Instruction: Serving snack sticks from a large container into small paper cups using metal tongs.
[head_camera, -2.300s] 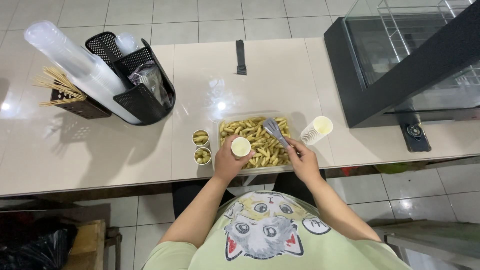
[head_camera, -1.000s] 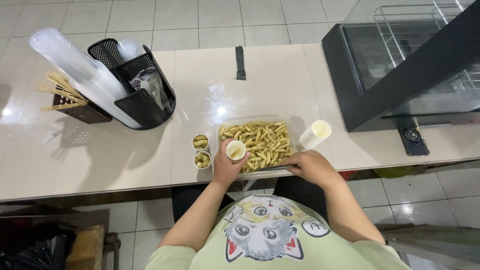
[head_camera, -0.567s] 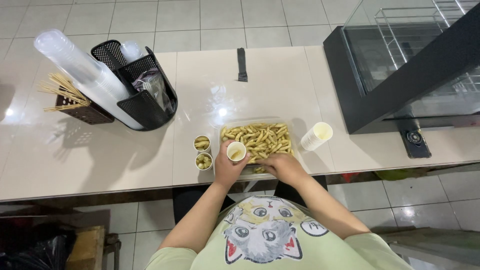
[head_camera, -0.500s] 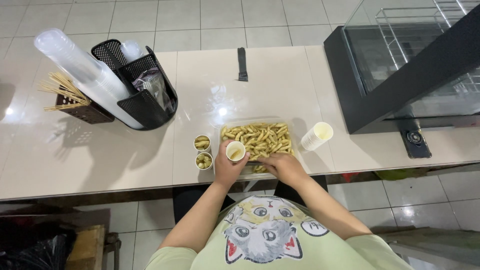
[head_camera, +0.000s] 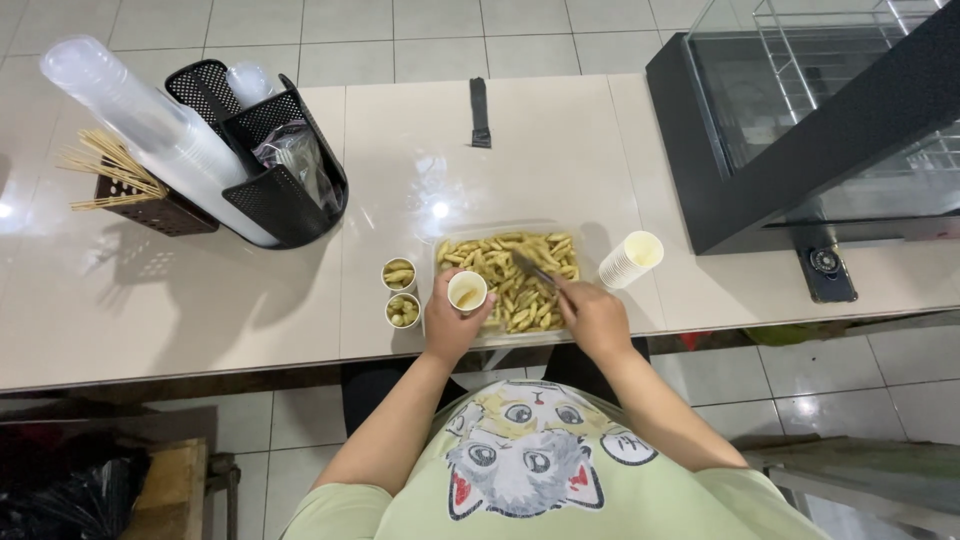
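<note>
Fig. legend, head view, largest to smallest. Counter (head_camera: 200, 300): beige tabletop; glass-fronted display case (head_camera: 820, 110) at its far right corner, black mesh caddy (head_camera: 265, 160) w/ a sleeve of clear cups (head_camera: 150, 125) and a holder of wooden skewers (head_camera: 115, 180) near the far left corner. Clear tray (head_camera: 440, 250) of fries (head_camera: 515, 275) sits at the near edge, centre. Our left hand (head_camera: 447, 325) is wrapped around a small paper cup (head_camera: 467, 292), held over the tray's near left corner; we judge it only part filled, a little showing at the bottom. Our right hand (head_camera: 595, 318) is clenched on tongs (head_camera: 535, 270), tips down among the fries. Two filled cups (head_camera: 401, 292) stand just left of the tray: done. A stack of empty cups (head_camera: 630, 260) lies just right of it: left to fill.
</note>
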